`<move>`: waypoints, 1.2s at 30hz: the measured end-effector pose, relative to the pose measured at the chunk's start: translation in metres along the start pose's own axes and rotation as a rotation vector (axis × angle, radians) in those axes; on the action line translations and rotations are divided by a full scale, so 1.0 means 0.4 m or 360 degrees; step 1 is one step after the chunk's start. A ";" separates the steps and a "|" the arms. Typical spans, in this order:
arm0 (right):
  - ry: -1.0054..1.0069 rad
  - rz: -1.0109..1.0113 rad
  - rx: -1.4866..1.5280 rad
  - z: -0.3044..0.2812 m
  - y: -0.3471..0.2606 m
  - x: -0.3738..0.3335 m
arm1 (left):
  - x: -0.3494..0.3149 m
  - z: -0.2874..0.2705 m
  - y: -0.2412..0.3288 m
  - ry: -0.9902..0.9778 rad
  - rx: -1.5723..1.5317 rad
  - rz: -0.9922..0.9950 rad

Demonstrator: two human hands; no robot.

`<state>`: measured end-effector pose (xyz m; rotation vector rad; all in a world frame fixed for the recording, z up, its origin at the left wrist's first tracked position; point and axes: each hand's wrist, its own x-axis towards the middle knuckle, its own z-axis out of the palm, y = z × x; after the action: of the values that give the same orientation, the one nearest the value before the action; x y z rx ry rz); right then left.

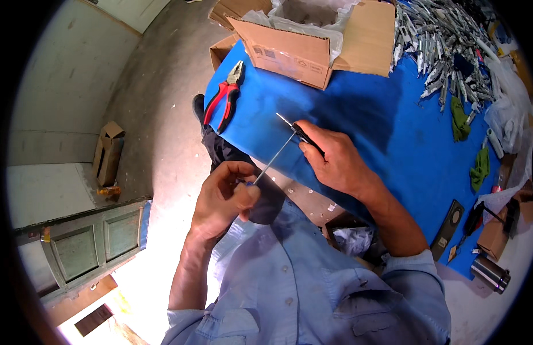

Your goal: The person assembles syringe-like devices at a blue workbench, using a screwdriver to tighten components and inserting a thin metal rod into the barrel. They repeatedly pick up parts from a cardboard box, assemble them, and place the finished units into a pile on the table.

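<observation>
Shirt [292, 287] nearest, rod [275, 158] between hands [338, 161]

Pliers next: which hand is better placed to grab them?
Probably the left hand, once it frees the rod: the pliers look nearer it, handles pointing its way. The right hand grips a black tool.

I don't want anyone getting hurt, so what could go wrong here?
The thin metal rod in the left hand seems to meet the black piece in the right hand; it might slip and jab that hand. The left hand is beyond the edge of the blue table, so a dropped rod could miss it. The red-and-black pliers lie near the edge and could be knocked off.
</observation>
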<state>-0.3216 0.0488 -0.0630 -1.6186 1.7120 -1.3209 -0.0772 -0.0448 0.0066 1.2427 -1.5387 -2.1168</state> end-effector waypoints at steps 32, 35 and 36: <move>0.0053 -0.0103 -0.0058 0.009 0.008 -0.005 | -0.023 0.031 -0.047 0.0386 0.1342 0.0843; 0.0072 -0.0127 -0.0075 0.010 0.008 -0.005 | -0.016 0.010 -0.040 0.0161 0.0412 0.0157; 0.0044 -0.0106 -0.0068 0.008 0.004 -0.004 | 0.000 -0.011 -0.027 0.0042 0.0170 0.0003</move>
<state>-0.3193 0.0491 -0.0661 -1.7027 1.7272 -1.3520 -0.0710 -0.0431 -0.0029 1.2975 -1.6604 -2.0328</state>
